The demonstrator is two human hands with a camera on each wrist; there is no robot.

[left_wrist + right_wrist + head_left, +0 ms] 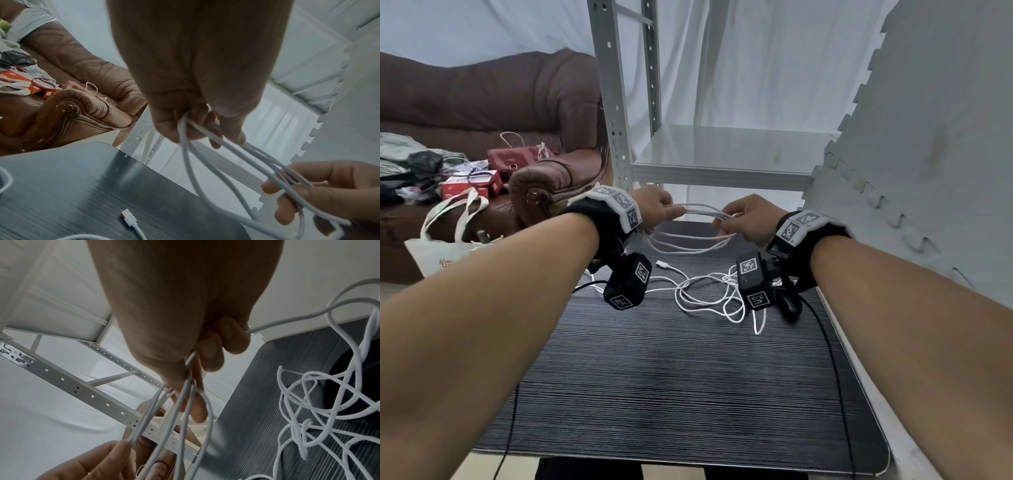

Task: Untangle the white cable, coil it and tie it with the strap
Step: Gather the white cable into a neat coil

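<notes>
fingers (pixel 197 128) of the left hand (pixel 654 209) and right hand (pixel 748 219) pinch loops of the white cable (pixel 702 219) above the desk (pixel 654 377); the rest lies tangled below. light, limp, springy: best gripped at the gathered loops.

near half of dark mat (pixel 671 394): bare, passable. far half: loose white cable (pixel 709 294) tangle. shelf frame (pixel 619 102) behind; foam panel (pixel 928 154) crowds right.
</notes>
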